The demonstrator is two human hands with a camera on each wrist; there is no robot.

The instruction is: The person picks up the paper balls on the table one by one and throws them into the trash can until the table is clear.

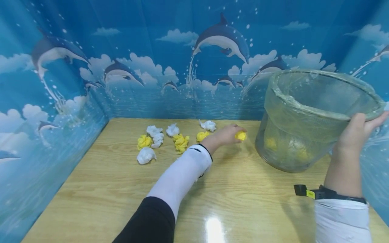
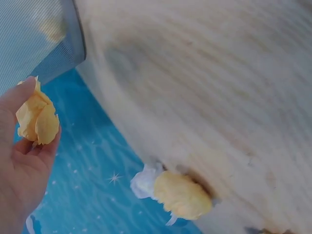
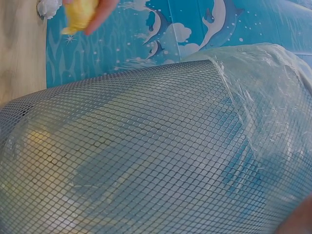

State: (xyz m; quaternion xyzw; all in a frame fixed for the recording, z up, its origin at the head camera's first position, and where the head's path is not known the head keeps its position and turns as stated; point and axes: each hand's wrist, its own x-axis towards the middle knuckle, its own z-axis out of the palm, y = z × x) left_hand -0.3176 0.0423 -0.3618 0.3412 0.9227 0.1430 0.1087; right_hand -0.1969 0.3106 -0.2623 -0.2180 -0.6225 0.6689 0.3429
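Observation:
My left hand pinches a crumpled yellow paper ball between thumb and fingers, a little above the table and left of the basket. In the left wrist view, that ball shows between the thumb and fingertips. On the right, my right hand grips the rim of a mesh wastebasket lined with a clear plastic bag. The basket leans to the right, its mouth facing up. Through the mesh, yellow and white crumpled balls show dimly inside. The right wrist view shows mostly the mesh wall.
Several crumpled balls lie on the wooden table left of my left hand, among them a yellow one, a white one and another white one near the back edge. A blue dolphin-print curtain stands behind and at both sides.

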